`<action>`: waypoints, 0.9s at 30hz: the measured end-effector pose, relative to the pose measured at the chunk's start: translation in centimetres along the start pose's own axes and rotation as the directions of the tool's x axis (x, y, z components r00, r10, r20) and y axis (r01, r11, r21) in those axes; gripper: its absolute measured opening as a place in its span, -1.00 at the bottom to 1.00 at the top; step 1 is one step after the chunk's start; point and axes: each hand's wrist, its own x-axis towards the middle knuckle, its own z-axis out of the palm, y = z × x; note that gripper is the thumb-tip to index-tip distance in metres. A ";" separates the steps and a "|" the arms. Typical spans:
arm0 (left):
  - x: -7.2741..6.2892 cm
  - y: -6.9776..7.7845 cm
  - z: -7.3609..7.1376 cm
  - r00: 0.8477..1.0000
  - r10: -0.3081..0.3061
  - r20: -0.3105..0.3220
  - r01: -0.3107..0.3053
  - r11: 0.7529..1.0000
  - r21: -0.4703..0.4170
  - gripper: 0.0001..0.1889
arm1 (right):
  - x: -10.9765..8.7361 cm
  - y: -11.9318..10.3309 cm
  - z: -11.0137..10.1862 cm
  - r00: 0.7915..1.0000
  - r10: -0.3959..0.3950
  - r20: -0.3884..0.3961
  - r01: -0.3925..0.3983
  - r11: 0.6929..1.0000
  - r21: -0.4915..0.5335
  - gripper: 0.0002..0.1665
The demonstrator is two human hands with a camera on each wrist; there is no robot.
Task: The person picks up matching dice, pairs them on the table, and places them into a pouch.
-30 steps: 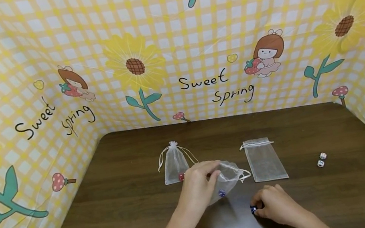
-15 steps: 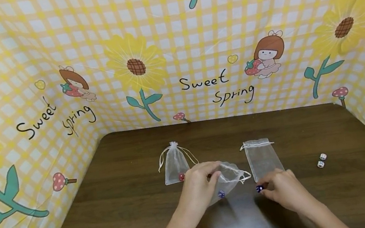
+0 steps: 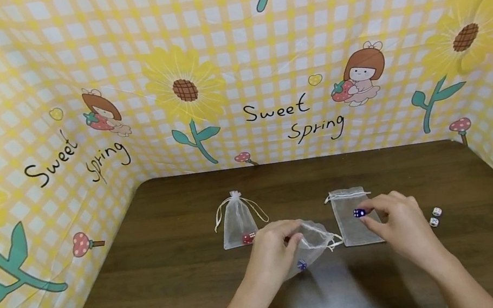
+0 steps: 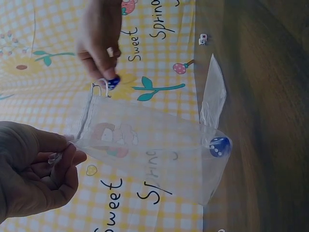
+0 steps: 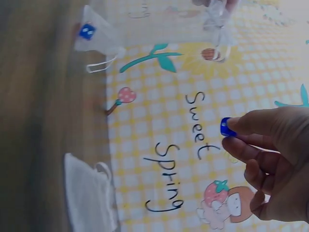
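My left hand (image 3: 271, 251) pinches the rim of a sheer white drawstring bag (image 4: 159, 145) between thumb and fingers. The bag hangs with its mouth toward the right, and one blue die (image 4: 219, 147) lies at its bottom. My right hand (image 3: 402, 220) pinches a second blue die (image 3: 359, 213) between thumb and fingertip. In the head view that die is raised and overlaps a flat sheer bag (image 3: 351, 229) lying on the table. In the left wrist view the right hand's die shows right by the held bag's drawstring loop.
Left of the hands lies a cinched sheer bag (image 3: 237, 221) with red dice (image 3: 248, 238) at its bottom. Two white dice (image 3: 436, 211) sit on the dark wooden table (image 3: 194, 306) at the right. A yellow checked cloth (image 3: 258, 53) walls the back and sides.
My right hand has lifted the blue die off the table and carried it up and slightly right, over the flat bag. The left hand holds its bag almost still.
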 end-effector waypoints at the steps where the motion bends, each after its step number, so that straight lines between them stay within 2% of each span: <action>1: 0.0 0.0 0.0 1.000 0.000 0.004 0.000 1.000 -0.001 -0.77 | 0.1 -0.1 -0.1 1.000 -0.004 -0.030 0.004 1.000 0.008 -0.71; 8: 0.0 0.1 0.1 1.000 0.001 0.020 -0.002 1.000 0.007 -0.78 | 0.8 -1.2 -0.4 0.976 -0.073 -0.205 0.088 0.994 0.062 -0.66; 13: -0.1 0.1 0.3 1.000 -0.009 0.029 0.009 1.000 0.002 -0.78 | 0.9 -2.4 -0.2 0.951 -0.155 -0.267 0.189 0.976 0.106 -0.61; 18: -0.2 0.3 0.3 0.999 -0.016 0.036 0.016 1.000 -0.003 -0.78 | 0.8 -3.4 0.2 0.949 -0.217 -0.227 0.250 0.960 0.125 -0.58; 27: -0.2 0.4 0.5 0.999 -0.008 0.044 0.008 1.000 -0.013 -0.78 | 0.4 -4.8 1.4 0.955 -0.262 -0.140 0.279 0.954 0.113 -0.58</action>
